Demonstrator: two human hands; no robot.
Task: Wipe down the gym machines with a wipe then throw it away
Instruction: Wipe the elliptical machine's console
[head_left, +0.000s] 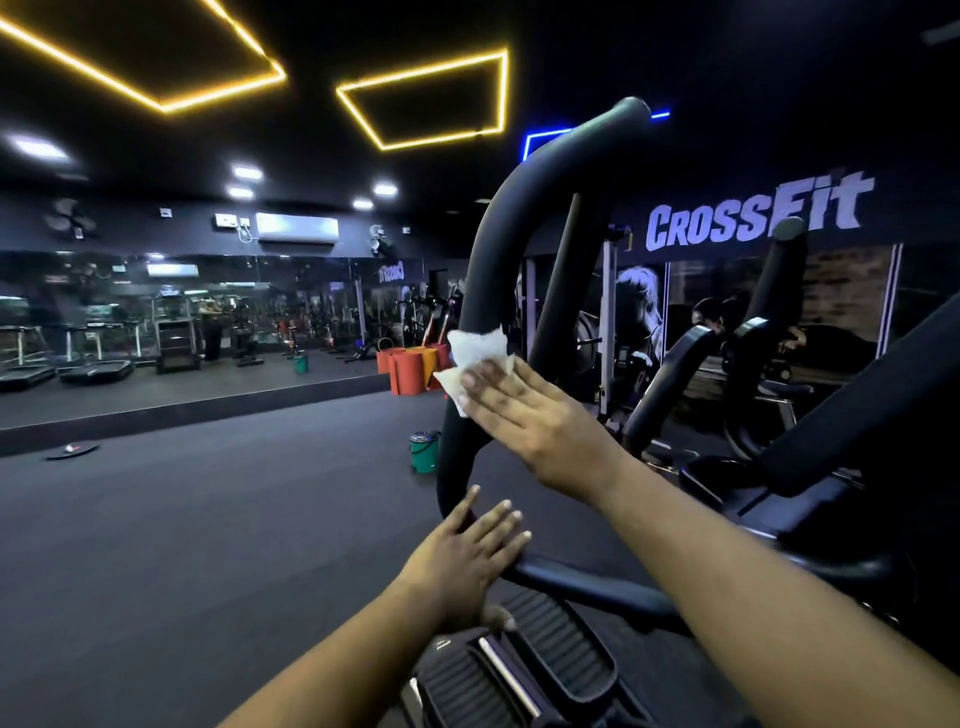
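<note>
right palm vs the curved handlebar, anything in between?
Yes: the white wipe, pressed flat by the right hand against the handlebar. Head view.

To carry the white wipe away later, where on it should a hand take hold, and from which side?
Pinch the free upper corner of the wipe, coming from the left. That part sticks out past the fingertips of the right hand, which presses the rest flat against the black handlebar, so only that edge is probably loose enough for a grip.
</note>
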